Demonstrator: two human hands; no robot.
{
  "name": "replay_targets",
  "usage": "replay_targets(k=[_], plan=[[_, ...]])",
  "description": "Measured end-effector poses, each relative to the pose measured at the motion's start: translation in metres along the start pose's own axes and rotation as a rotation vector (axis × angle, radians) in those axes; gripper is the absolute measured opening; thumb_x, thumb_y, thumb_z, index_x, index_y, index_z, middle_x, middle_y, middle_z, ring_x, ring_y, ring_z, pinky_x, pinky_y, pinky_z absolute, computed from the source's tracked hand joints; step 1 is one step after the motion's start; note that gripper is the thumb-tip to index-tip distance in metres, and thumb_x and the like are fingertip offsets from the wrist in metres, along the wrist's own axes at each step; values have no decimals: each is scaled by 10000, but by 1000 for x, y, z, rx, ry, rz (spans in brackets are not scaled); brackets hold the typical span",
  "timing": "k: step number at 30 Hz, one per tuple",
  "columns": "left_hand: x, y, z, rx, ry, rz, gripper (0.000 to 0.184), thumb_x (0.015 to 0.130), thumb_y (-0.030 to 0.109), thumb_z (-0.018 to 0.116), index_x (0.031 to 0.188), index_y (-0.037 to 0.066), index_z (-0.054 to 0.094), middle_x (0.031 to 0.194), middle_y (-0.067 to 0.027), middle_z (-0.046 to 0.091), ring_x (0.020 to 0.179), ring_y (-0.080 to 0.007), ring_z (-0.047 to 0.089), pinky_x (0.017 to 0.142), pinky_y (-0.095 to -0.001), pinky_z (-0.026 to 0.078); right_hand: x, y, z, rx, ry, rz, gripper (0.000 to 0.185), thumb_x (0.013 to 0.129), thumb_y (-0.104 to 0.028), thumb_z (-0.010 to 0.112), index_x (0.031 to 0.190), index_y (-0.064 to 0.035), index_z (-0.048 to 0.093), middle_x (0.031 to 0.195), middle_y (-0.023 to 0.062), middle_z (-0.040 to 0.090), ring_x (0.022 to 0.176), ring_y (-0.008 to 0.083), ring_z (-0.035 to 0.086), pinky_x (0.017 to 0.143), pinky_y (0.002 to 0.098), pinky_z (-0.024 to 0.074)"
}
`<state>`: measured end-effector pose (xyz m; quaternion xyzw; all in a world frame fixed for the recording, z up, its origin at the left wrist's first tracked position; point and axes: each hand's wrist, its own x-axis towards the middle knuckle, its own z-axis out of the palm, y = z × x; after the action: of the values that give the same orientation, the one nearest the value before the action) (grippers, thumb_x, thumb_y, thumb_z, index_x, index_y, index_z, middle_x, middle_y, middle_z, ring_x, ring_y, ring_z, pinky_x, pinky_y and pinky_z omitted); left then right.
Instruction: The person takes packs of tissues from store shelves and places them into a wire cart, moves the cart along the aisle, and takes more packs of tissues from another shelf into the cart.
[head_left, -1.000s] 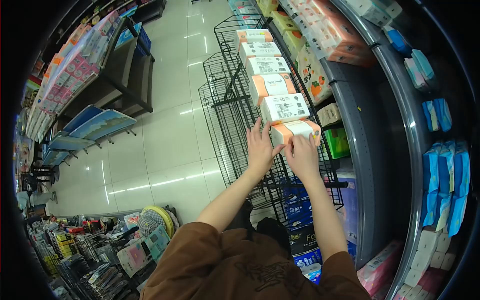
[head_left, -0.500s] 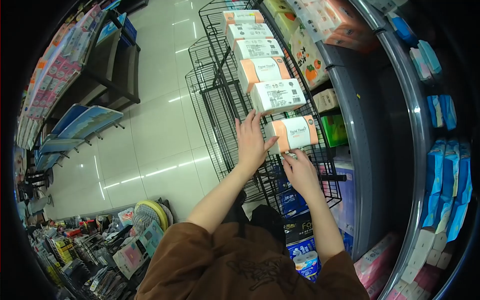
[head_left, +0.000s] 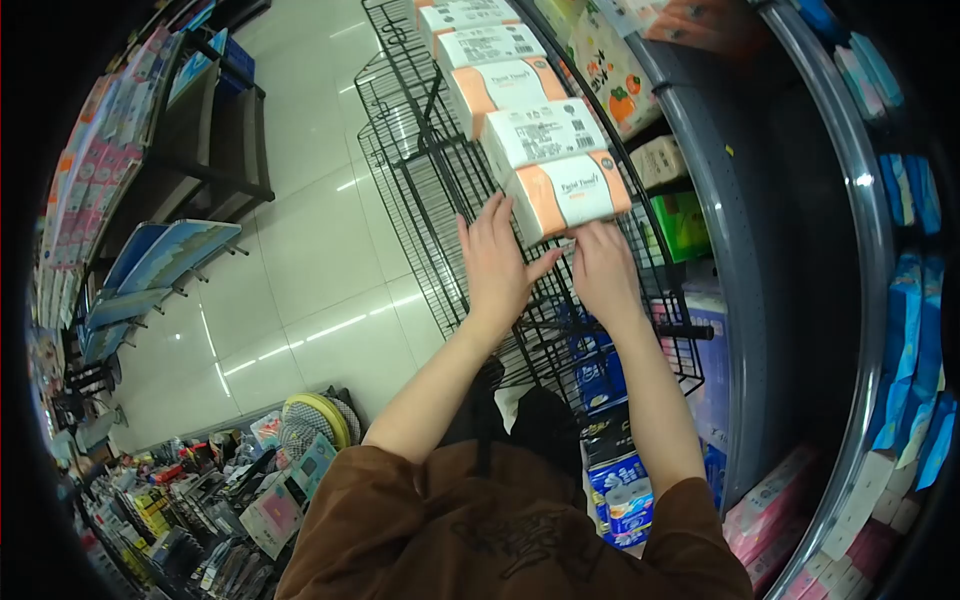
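Observation:
An orange-and-white facial tissue pack (head_left: 572,195) lies label up at the near end of a row in a black wire basket (head_left: 545,350). My left hand (head_left: 500,265) is at its left side, fingers stretched along the pack and thumb pointing to its near corner. Against the pack's near end, my right hand (head_left: 606,268) has its fingers bent and close together, partly hiding that edge. Directly behind, touching it, is a white tissue pack (head_left: 545,135) with printed text and a barcode. Another orange-and-white tissue pack (head_left: 508,85) sits farther back.
Shelves with a rounded grey edge (head_left: 690,150) run along my right, holding blue packages (head_left: 905,350). A green package (head_left: 680,225) sits below the basket's right side. Across the tiled floor (head_left: 300,270) stands a dark shelf rack (head_left: 235,140). Assorted goods (head_left: 170,520) fill the lower left.
The nearest tissue pack has moved away from me, closing the gap to the white pack behind. My right hand has followed it forward. The camera view has shifted slightly.

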<state>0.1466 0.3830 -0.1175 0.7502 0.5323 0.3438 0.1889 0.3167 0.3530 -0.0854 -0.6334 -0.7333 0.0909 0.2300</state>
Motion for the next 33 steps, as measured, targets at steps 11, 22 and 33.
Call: replay_targets(k=[11, 22, 33], plan=[[-2, 0, 10, 83, 31, 42, 928, 737, 462, 871, 1389, -44, 447, 1405, -219, 498, 1325, -390, 473, 1175, -660, 228, -11, 11, 16, -46, 30, 120, 414, 843, 1, 616, 1256, -31, 621, 1271, 233, 493, 1158, 437, 544, 1019, 512, 456], [-6, -5, 19, 163, 43, 109, 812, 776, 389, 852, 1356, -39, 478, 1321, -216, 570, 1240, -396, 538, 1163, -666, 247, -11, 22, 8, 69, 275, 23, 312, 801, -20, 629, 1104, -45, 698, 1069, 167, 664, 1062, 361, 636, 954, 486, 499], [-2, -4, 14, 326, -43, 122, 655, 942, 421, 695, 1399, 9, 469, 1411, -159, 559, 1325, -331, 530, 1181, -644, 240, -175, -61, -292, -302, 733, 48, 265, 793, 73, 607, 1016, -27, 710, 963, 128, 734, 920, 299, 717, 816, 399, 585]])
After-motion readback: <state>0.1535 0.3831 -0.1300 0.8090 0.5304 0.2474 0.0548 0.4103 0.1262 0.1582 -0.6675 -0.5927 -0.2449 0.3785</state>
